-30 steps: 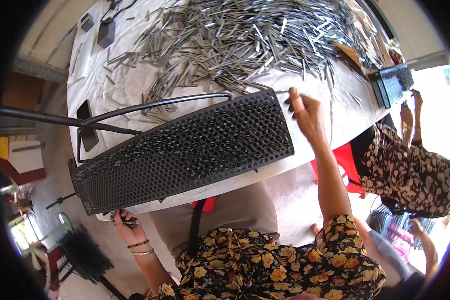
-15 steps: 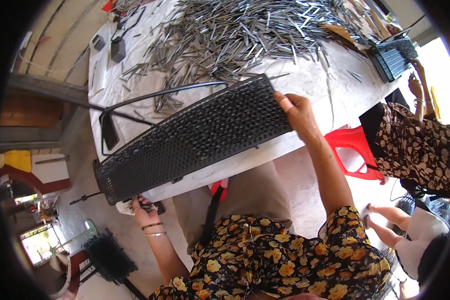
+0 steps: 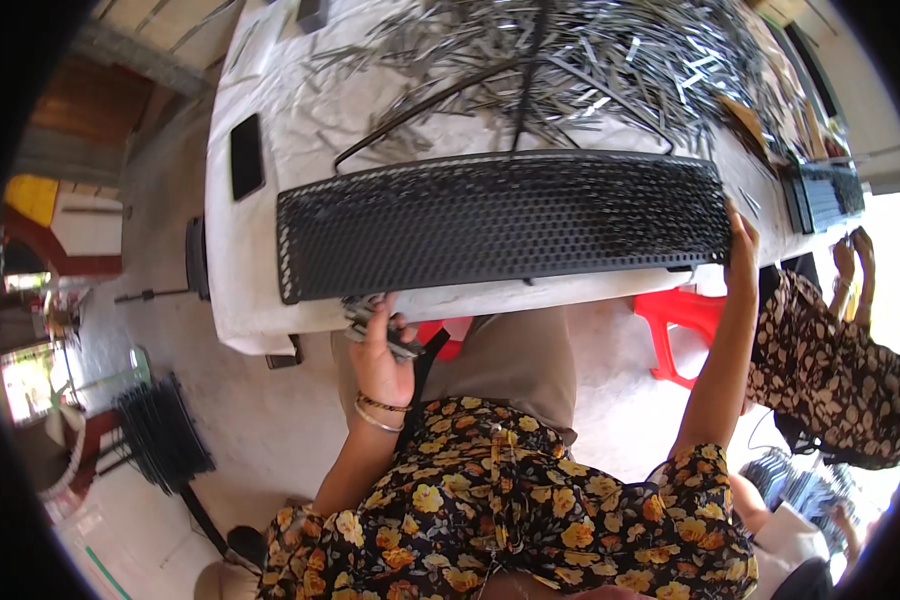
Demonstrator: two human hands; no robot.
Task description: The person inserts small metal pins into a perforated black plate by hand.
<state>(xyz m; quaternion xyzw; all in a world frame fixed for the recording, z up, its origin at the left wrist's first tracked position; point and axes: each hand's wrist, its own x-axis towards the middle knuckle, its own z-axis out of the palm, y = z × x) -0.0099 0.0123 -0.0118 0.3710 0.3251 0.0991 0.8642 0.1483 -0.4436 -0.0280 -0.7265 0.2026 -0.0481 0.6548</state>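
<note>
Perforated black panel: one (image 3: 500, 225), lying along the near edge of the desk (image 3: 245, 265), its holes holding many dark pieces, densest at the right.
Bar frame: one, black (image 3: 528, 85), running from the panel's far side.
Left hand: one (image 3: 382, 362), fingers curled around a small bundle of metal strips (image 3: 402, 347), too blurred to count, just by the panel's near edge.
Right hand: one (image 3: 741, 245), fingers closed on the panel's right end; some are hidden.
Bracelets: two (image 3: 381, 404), on the left wrist.
Loose metal strips: one large pile (image 3: 610, 65), too many to count, on the far side of the desk.
Smartphone: one, dark (image 3: 246, 157), left of the panel.
Red plastic stool: one (image 3: 678, 320), on the right.
Co-worker: two hands (image 3: 854, 265) near one strip-filled tray (image 3: 830, 195), far right.
Changed since half a second ago: the panel, slanted then, lies nearly level; the frame points far instead of left; the left hand sits farther right; the smartphone shows uncovered.
</note>
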